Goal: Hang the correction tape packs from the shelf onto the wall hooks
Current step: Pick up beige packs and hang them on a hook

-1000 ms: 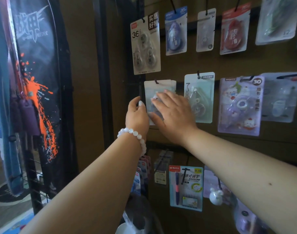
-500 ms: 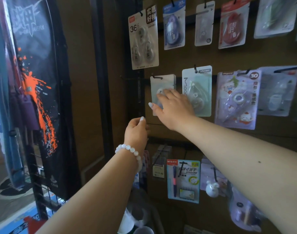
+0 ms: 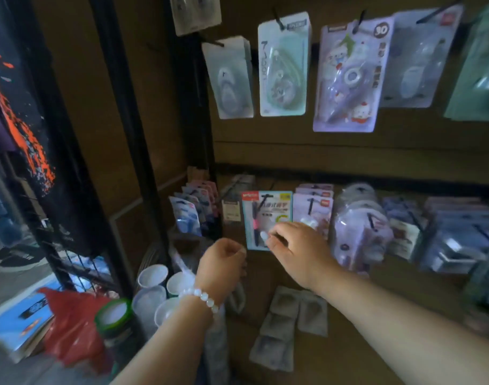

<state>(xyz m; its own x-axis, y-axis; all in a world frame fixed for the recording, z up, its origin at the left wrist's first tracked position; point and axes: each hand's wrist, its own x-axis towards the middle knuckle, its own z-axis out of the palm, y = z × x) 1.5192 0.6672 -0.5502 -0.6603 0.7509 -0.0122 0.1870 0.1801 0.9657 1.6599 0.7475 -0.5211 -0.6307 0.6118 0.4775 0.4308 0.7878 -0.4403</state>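
A white correction tape pack point(image 3: 229, 79) hangs on the leftmost wall hook of the middle row, beside a teal pack point(image 3: 283, 68) and a purple one point(image 3: 349, 79). Several grey packs point(image 3: 279, 323) lie flat on the brown shelf point(image 3: 376, 343) below, one of them point(image 3: 312, 312) a little further right. My left hand point(image 3: 224, 261), with a bead bracelet at the wrist, hovers loosely curled and holds nothing. My right hand point(image 3: 299, 248) is just right of it, above the shelf packs, its fingers relaxed and bent with nothing in them. Neither hand touches a pack.
Behind my hands, a pen blister pack point(image 3: 261, 215) and rows of other packs point(image 3: 360, 226) hang on lower hooks. White cups point(image 3: 152, 276) and a red bag point(image 3: 71, 323) sit at lower left. A black post point(image 3: 121, 134) borders the display on the left.
My right hand let go of the white pack, which stays hanging on its hook. Both hands dropped toward the shelf and my view tilted down.
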